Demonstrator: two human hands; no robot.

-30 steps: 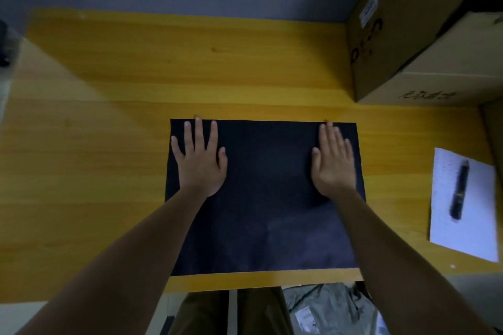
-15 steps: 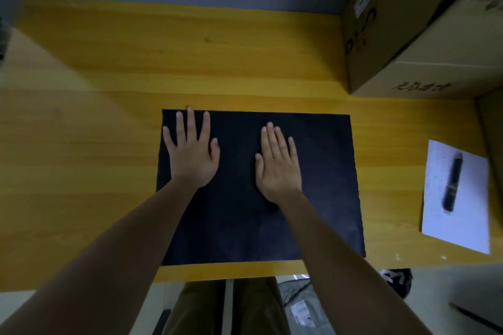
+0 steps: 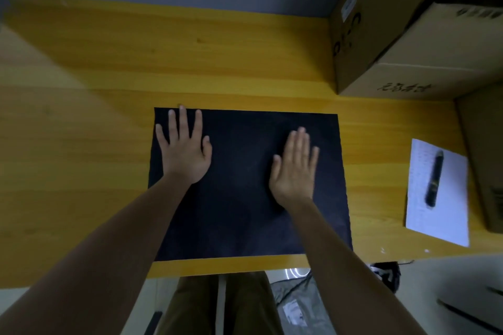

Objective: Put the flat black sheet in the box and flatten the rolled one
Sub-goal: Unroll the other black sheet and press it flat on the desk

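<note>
A black sheet (image 3: 245,198) lies flat on the yellow wooden table (image 3: 81,144), close to the near edge. My left hand (image 3: 185,152) rests palm down on the sheet's far left corner, fingers spread. Palm down on the right half of the sheet is my right hand (image 3: 295,168), fingers together, holding nothing. A large cardboard box (image 3: 381,43) stands at the far right of the table. No rolled sheet is in view.
A white paper (image 3: 446,215) with a black pen (image 3: 434,182) on it lies at the right near edge. A second cardboard box edge (image 3: 484,160) borders the far right. Grey bags (image 3: 296,304) lie on the floor below the table edge.
My right hand slid from the sheet's right edge to the middle, then back toward the right. My left hand stayed pressed on the left corner.
</note>
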